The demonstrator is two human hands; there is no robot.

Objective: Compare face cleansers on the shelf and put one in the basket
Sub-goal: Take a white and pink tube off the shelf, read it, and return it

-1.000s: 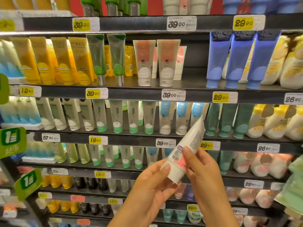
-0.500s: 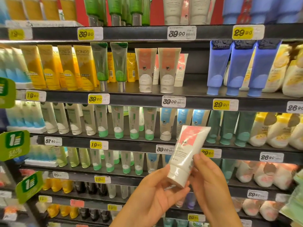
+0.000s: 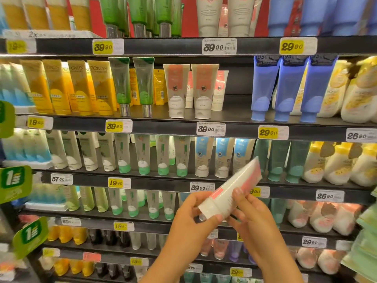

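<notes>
A: A white-and-coral cleanser tube [image 3: 230, 193] was held up in front of the shelves [image 3: 163, 129], tilted, its cap end low at the left and its crimped end high at the right.

B: And the grip?

A: It was held by both hands. The cap end was pinched by the left hand [image 3: 193, 219], thumb underneath and fingers curled over the top. The middle of the tube was clasped by the right hand [image 3: 253, 217], its fingertips laid on the white face. The tube itself was blurred, so no print could be read.

B: Where was it set against the display?

A: It was seen across the third shelf edge down, just beside a white 39.00 price tag [image 3: 202, 187] and partly over a yellow tag [image 3: 256, 192]. Two matching coral-panelled tubes [image 3: 190, 90] were stood cap-down two shelves above, behind another 39.00 label [image 3: 211, 129].

B: And the neighbours?

A: Yellow tubes [image 3: 77, 86] marked POND'S were ranged at the left of that upper row, two green tubes [image 3: 133, 84] were placed beside them, and blue tubes [image 3: 289, 88] were lined up at the right. Blue-topped tubes [image 3: 221, 156] were seen just above the held one. No basket was caught in view.
</notes>
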